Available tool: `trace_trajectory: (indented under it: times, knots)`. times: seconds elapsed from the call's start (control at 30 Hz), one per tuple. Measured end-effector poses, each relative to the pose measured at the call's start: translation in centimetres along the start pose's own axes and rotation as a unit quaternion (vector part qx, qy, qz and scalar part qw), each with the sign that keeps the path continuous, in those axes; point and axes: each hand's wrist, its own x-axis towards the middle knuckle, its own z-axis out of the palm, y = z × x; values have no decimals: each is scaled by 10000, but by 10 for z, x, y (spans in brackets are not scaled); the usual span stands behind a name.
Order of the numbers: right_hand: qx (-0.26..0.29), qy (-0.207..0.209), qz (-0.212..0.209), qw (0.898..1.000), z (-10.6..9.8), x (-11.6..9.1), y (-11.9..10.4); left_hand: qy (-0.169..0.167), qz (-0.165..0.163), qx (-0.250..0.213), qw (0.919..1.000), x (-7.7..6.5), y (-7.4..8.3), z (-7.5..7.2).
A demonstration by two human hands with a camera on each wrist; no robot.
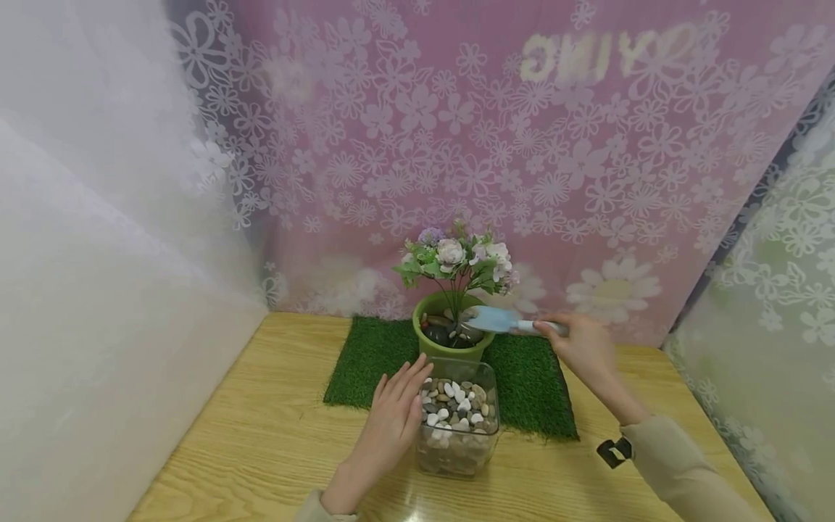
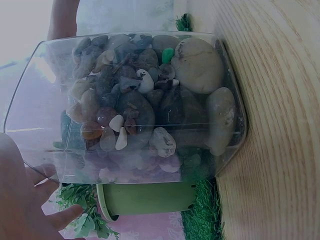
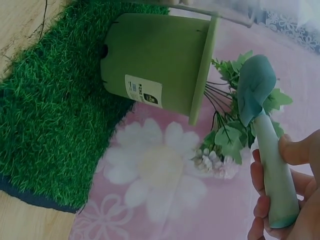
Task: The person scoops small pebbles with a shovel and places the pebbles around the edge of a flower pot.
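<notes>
My right hand grips the pale handle of a small blue trowel. The trowel's blade is over the right rim of a green flowerpot, above the stones inside it. In the right wrist view the fingers and thumb curl round the trowel handle. Artificial flowers in white and purple stand upright in the pot among dark and pale stones. My left hand, its fingers extended, rests at the left rim of a clear plastic container of mixed pebbles.
Pot and container stand close together, the container in front. A green artificial grass mat lies under the pot on the wooden table. Behind hangs a pink flowered cloth, with pale cloths on both sides.
</notes>
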Motion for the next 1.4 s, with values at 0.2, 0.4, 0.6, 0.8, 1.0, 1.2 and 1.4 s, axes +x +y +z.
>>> trace_trajectory:
  times: [0.2, 0.4, 0.6, 0.8, 1.0, 1.2, 1.4]
  knots:
    - [-401, 153, -220, 9988, 13, 5, -11, -19, 0, -72, 10000, 0, 1, 0]
    - [-883, 134, -389, 9952, 23, 15, -24, 28, 9, -13, 10000, 0, 0, 1]
    - [-1021, -363, -243, 9938, 29, 26, -39, 43, 25, -13, 10000, 1, 0, 1]
    - [-1219, -344, -446, 9909, 31, 41, -57, 76, 55, 12, 10000, 1, 1, 1]
    - [-1569, -523, -465, 9851, 27, 61, -78, 20, 3, -9, 10000, 0, 0, 1]
    - [-1576, -575, -358, 9852, 20, 70, -89, -3, 16, -22, 10000, 1, 0, 0]
    - [-1502, -614, -249, 9864, 16, 63, -84, 8, 35, 20, 10000, 0, -2, 1]
